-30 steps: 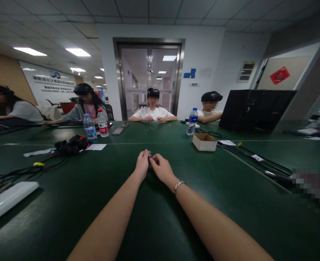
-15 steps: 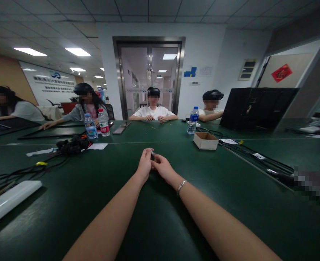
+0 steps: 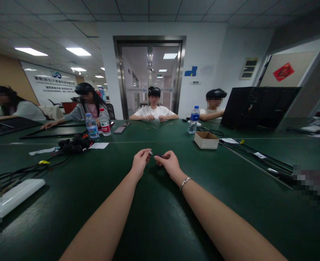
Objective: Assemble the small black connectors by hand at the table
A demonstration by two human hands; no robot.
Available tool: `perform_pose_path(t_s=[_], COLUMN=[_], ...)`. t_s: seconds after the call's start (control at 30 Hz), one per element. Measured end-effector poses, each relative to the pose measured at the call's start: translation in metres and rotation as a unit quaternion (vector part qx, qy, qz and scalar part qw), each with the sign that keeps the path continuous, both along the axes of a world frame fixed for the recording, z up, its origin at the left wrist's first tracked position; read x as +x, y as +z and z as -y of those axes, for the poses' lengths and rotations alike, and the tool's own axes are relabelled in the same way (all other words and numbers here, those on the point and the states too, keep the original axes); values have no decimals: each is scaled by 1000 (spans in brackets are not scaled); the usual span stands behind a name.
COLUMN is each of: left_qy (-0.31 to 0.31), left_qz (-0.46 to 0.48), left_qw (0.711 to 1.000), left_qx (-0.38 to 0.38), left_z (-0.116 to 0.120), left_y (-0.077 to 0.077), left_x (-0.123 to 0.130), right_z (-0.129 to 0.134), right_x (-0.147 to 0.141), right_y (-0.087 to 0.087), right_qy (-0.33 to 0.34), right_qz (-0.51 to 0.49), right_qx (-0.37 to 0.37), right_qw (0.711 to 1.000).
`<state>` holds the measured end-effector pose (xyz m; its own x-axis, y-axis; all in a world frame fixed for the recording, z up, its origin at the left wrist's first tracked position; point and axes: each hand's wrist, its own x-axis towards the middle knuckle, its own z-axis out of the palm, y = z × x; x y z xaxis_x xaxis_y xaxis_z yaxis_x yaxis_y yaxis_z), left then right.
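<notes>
Over the green table (image 3: pixel 154 203), my left hand (image 3: pixel 139 162) pinches a small silvery piece (image 3: pixel 150 153) between thumb and fingertips. My right hand (image 3: pixel 171 164), a metal bracelet on its wrist, is closed on a small dark piece (image 3: pixel 160 156). The two pieces are apart, with a narrow gap between them, and both are too small to tell their kind. An open cardboard box (image 3: pixel 206 145) stands beyond my right hand.
Left lie a bundle of black devices (image 3: pixel 74 144), cables and a long white object (image 3: pixel 22 195). Several water bottles (image 3: pixel 92 127) stand farther back. More cables (image 3: pixel 257 156) run along the right, near a black panel (image 3: pixel 257 108). Several people wearing headsets sit around the table.
My hands, together before, have moved apart. The silvery piece is now in my left hand and the dark piece shows in my right. The view has shifted slightly.
</notes>
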<state>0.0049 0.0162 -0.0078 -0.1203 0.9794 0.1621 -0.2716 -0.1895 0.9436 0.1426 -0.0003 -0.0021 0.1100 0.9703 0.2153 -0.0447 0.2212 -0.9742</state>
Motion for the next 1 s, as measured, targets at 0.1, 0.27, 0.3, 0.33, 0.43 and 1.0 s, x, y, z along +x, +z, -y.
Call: perform_pose_path(t_s=[0.1, 0.27, 0.3, 0.33, 0.43, 1.0], left_qy=[-20, -21, -22, -24, -32, -24], left_qz=[32, 42, 46, 49, 51, -15], left_qw=[999, 999, 998, 998, 998, 1000], left_qx=[-14, -23, -23, -23, -21, 2], left_z=[2, 6, 6, 7, 7, 3], left_y=[2, 4, 4, 5, 4, -1], left_x=[1, 5, 5, 5, 4, 4], right_z=[-1, -2, -2, -2, -2, -1], right_x=[2, 3, 3, 3, 2, 0], right_y=[1, 1, 1, 0, 0, 1], right_qy=[18, 61, 65, 69, 77, 79], right_qz=[-18, -22, -24, -24, -21, 17], right_qx=[-3, -22, -23, -24, -25, -28], right_qw=[1000, 998, 997, 997, 996, 996])
